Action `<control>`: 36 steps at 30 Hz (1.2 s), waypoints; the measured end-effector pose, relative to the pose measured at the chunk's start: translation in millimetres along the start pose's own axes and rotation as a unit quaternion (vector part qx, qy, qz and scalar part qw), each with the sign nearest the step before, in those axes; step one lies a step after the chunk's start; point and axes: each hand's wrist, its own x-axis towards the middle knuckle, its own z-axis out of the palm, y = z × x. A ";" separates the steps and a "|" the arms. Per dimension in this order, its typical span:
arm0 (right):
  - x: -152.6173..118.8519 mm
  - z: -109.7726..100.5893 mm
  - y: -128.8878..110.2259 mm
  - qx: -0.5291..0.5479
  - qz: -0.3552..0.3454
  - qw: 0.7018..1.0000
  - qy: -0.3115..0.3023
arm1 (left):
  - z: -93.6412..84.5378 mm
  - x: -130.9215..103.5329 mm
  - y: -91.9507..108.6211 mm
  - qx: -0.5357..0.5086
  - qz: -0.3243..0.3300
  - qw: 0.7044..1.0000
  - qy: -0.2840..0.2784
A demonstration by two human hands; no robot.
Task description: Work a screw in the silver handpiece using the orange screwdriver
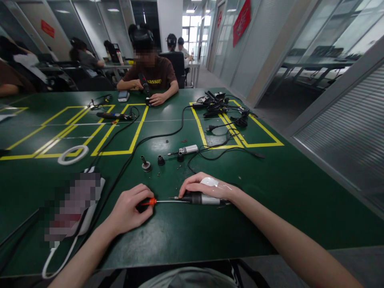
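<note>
My left hand (132,208) is closed around the orange handle of a screwdriver (171,201), whose thin shaft points right along the green table. My right hand (207,186) lies over a black-and-silver electric screwdriver body (196,198), its fingers bent around the black front end. A thin metal tip sticks out of that end toward the left hand. The shaft's end meets or passes by the black part; I cannot tell which. Beyond the hands stand a round metal part (146,165), two black collars (161,160) and a silver motor piece (188,149), with small screws nearby.
A blurred-out phone-like object (73,204) with a white cable lies left. A white tape ring (73,155) sits behind it. Black tools and cables (214,104) are heaped at the back right. Across the table (300,192), a person (156,76) handles a similar tool.
</note>
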 end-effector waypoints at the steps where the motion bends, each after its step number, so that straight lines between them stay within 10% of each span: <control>1: 0.1 0.0 0.4 0.002 0.001 1.000 0.001 | -0.1 0.1 -0.1 0.000 0.002 1.000 0.000; 36: -0.8 0.6 3.5 0.007 0.024 1.000 0.000 | 0.8 -2.8 -2.1 -0.014 0.010 1.000 0.004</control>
